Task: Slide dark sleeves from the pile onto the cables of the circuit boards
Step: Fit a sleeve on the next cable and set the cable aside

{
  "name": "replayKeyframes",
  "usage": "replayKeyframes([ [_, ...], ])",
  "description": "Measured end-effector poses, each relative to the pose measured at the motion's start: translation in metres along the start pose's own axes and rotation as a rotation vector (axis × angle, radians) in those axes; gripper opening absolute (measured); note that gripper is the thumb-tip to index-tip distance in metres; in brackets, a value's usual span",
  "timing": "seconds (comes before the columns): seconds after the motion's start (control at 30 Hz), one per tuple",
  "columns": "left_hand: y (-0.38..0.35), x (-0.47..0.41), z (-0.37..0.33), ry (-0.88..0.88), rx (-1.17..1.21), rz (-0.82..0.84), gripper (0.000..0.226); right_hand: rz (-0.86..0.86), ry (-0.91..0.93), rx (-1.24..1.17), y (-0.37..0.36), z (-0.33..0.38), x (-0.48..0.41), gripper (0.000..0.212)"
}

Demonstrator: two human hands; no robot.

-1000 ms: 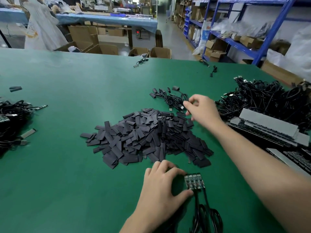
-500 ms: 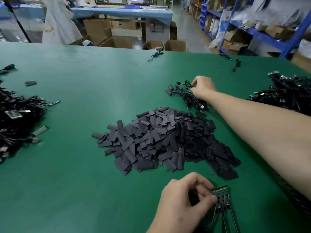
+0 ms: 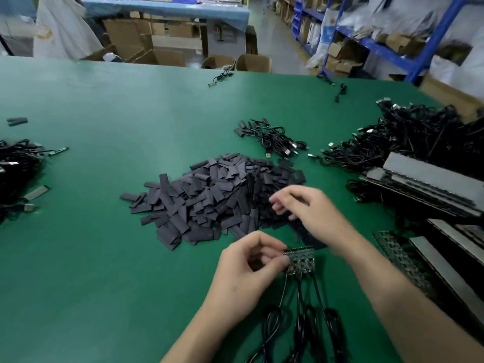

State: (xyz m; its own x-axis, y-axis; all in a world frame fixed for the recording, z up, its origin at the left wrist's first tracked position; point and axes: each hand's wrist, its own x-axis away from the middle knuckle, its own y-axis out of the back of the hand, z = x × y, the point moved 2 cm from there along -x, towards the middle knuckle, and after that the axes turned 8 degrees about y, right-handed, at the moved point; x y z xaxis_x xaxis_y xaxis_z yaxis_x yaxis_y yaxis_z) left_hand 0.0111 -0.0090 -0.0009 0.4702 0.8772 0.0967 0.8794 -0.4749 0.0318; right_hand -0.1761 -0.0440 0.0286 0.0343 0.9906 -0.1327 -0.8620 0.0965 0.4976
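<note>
The sleeve pile [image 3: 209,197] lies in the middle of the green desk [image 3: 91,258]. At 5 o'clock from it, the left hand [image 3: 248,268] pinches a small cluster of boards [image 3: 301,259] between thumb and curled fingers, close to the pile's near edge. Their cables [image 3: 301,305] run toward 6 o'clock and end in coils at the bottom of the view. The right hand [image 3: 311,213] hovers over the pile's 4 o'clock edge, just beyond the boards, with its fingers loosely bent and pointing toward 9 o'clock. It is blurred, so I cannot tell whether it grips a sleeve. At 1 o'clock from the pile lies a small bundle [image 3: 272,140] of black leads with sleeved ends. At 3 o'clock a large heap [image 3: 408,137] of black leads covers the desk's right side, with grey-topped stacks [image 3: 432,179] in front of it. At 9 o'clock, on the left edge, sits another tangle [image 3: 15,166].
</note>
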Motion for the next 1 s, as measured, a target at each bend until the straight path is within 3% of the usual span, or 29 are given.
replayKeyframes([
  [0.13, 0.000, 0.001, -0.002, -0.025, 0.056, -0.014, 0.011, -0.045, -0.032, -0.177, -0.006, -0.005, 0.072, 0.024],
  [0.3, 0.002, 0.007, -0.003, -0.038, 0.066, -0.038, 0.012, -0.100, 0.020, -0.102, -0.006, -0.005, 0.088, 0.004],
  [0.37, 0.004, 0.009, -0.003, -0.041, 0.078, -0.054, 0.014, -0.107, 0.063, -0.120, -0.006, -0.005, 0.090, 0.011],
  [0.5, 0.007, 0.010, -0.004, -0.036, 0.103, -0.055, 0.014, -0.207, 0.051, -0.228, -0.006, -0.011, 0.093, 0.050],
  [0.63, 0.007, 0.009, -0.007, -0.023, 0.117, -0.019, 0.011, -0.242, 0.021, -0.363, -0.011, -0.016, 0.079, 0.051],
  [0.77, 0.008, 0.010, -0.009, -0.023, 0.144, 0.003, 0.017, -0.327, 0.115, -0.490, 0.000, -0.011, 0.080, 0.052],
  [0.87, 0.010, 0.011, -0.011, -0.023, 0.181, 0.035, 0.020, -0.336, 0.062, -0.288, 0.026, -0.013, 0.095, 0.057],
  [1.0, 0.012, 0.011, -0.011, -0.003, 0.194, 0.057, 0.018, -0.009, -0.124, 0.121, 0.027, -0.015, 0.100, 0.069],
])
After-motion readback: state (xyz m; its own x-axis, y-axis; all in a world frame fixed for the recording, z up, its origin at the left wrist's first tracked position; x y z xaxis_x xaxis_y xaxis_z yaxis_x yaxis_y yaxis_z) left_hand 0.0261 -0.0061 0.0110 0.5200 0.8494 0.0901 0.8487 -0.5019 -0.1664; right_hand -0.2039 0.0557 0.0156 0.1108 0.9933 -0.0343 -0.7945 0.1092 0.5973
